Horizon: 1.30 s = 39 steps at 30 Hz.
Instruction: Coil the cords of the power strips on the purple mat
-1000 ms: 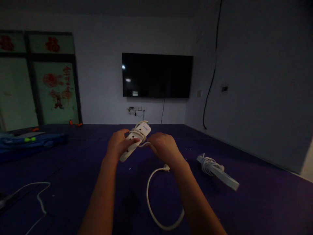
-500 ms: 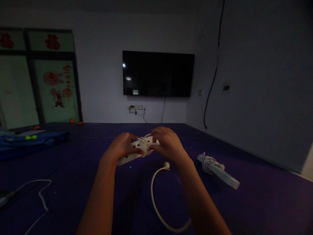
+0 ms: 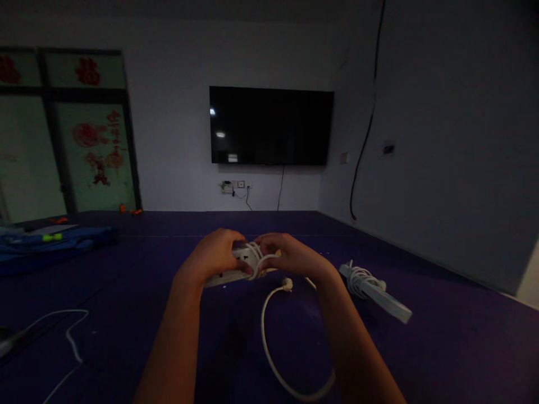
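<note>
I hold a white power strip [image 3: 236,269] in front of me, above the dark purple floor [image 3: 442,336]. My left hand [image 3: 213,255] is closed round its left part. My right hand [image 3: 290,255] is closed on the white cord [image 3: 259,259] looped round the strip's middle. The rest of the cord hangs down in a wide loop [image 3: 278,359] and ends in a white plug [image 3: 287,284] just below my hands.
A second white power strip [image 3: 374,292] with its cord wound round it lies on the floor to the right. Another loose white cable [image 3: 63,331] lies at the left. Blue fabric [image 3: 50,244] sits far left. A black TV [image 3: 272,126] hangs on the far wall.
The power strip has dropped from a raised tilt to nearly level and lower. My right hand came round over its right side with the cord; more turns lie on the strip now.
</note>
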Tool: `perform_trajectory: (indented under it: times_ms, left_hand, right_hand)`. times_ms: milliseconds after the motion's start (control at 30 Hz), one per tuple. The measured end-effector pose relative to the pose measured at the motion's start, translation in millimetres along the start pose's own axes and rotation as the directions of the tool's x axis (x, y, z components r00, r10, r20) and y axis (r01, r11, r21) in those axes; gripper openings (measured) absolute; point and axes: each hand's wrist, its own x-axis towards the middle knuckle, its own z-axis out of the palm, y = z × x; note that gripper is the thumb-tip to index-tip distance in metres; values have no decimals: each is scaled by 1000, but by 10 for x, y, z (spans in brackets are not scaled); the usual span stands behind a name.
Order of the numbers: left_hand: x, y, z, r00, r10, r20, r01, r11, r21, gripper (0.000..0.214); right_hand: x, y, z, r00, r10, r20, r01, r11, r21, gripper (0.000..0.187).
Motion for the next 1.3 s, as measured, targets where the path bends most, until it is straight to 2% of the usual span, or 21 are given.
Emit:
perform_trajectory:
  times_ms: [200, 400, 500, 600, 700, 867, 1033, 1167, 1233, 1300]
  left_hand:
    - [-18, 35, 24, 999, -32, -30, 36, 992, 118, 80]
    - [-41, -45, 27, 998, -63, -30, 68, 980, 187, 69]
    - [-2, -66, 37, 998, -27, -51, 35, 983, 179, 57]
    - [34, -82, 50, 997, -7, -72, 18, 986, 163, 52]
    - [45, -111, 67, 998, -25, -59, 33, 988, 150, 54]
    - [55, -148, 106, 996, -82, 20, 79, 991, 112, 56]
    - [60, -135, 114, 985, -136, 103, 129, 989, 74, 53]
    - [34, -207, 82, 975, -179, 132, 160, 976, 147, 50]
    - [11, -285, 60, 971, -202, 128, 176, 965, 193, 50]
    - [-13, -365, 38, 965, -218, 147, 191, 965, 177, 51]
  right_hand:
    - [-12, 104, -40, 999, 47, 19, -47, 999, 23, 13]
    - [-52, 223, -106, 992, 92, -85, -87, 995, 58, 13]
    - [-59, 249, -135, 982, 87, -170, -74, 994, 79, 18]
    - [-37, 277, -142, 963, 38, -265, -43, 999, -15, 18]
    - [-5, 303, -130, 967, 1, -253, -50, 981, -187, 14]
    - [1, 289, -109, 972, 120, -200, -198, 880, -432, 14]
    - [-92, 312, -198, 961, 165, -220, -253, 845, -471, 12]
    - [-280, 448, -421, 918, 228, -324, -362, 814, -454, 16]
    - [-392, 518, -545, 865, 266, -427, -437, 817, -377, 12]
    - [-484, 552, -633, 806, 297, -512, -457, 862, -220, 9]
